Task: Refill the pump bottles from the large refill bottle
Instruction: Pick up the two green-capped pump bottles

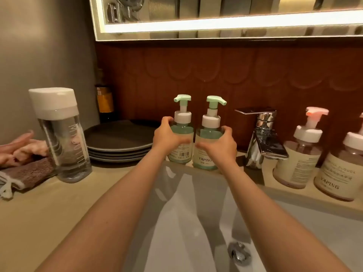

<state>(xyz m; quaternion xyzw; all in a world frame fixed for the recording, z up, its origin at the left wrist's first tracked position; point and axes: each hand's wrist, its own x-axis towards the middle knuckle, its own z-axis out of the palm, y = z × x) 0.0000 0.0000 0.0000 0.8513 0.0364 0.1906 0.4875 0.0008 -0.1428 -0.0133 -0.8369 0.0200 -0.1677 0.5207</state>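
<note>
1. Left hand (167, 135), head view: fingers are curled round the left side of the left green bottle (182, 127), grasping it near the shoulder. The right hand (221, 143) grasps the right green bottle (207, 134) in mirror fashion, from its right side.
2. Both green bottles stand upright on the ledge (269, 173) behind the sink (196, 193), with long axes vertical and pumps on. They stand just beside each other; whether they touch cannot be told. Each lies straight ahead of its own hand, and both forearms stretch across the basin to reach them.
3. A clear bottle (62, 138) with a white cap, judged to be the large refill bottle, stands upright on the counter (49, 213) well to the left, capped and untouched. The left hand is the nearer one to it.
4. Open room: the path back toward the person, over the sink, is free, so the bottles would most likely be lifted or drawn that way. A stretch of counter shows in front of the clear bottle.
5. Edges to mind: the tap (261, 138) stands just right of the right hand, and a stack of plates (119, 140) sits just left of the left hand. Two pink bottles (300, 160) stand beyond the tap. The ledge drops straight into the sink, so a bottle set down short could tip in.
6. Stage, as judged: the start, with no pump off and nothing poured.
</note>
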